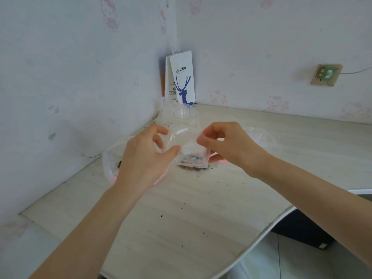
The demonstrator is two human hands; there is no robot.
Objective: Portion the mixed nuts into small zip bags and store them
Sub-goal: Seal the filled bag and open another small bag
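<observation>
Your left hand [149,158] and right hand [229,146] each pinch a lip of the small zip bag [187,141], its mouth spread between your fingers [201,140]. A few nuts [193,159] sit below them. Bag unsealed; more filling, sealing and storing likely left.

Plastic, wood-grain, paper
Glossy clear plastic zip bag [187,142]; pale matt wood-grain desk [181,218]; matt white paper bag [182,81] at twelve o'clock.

white paper bag [182,77], "luckin coffee", blue deer logo
</observation>
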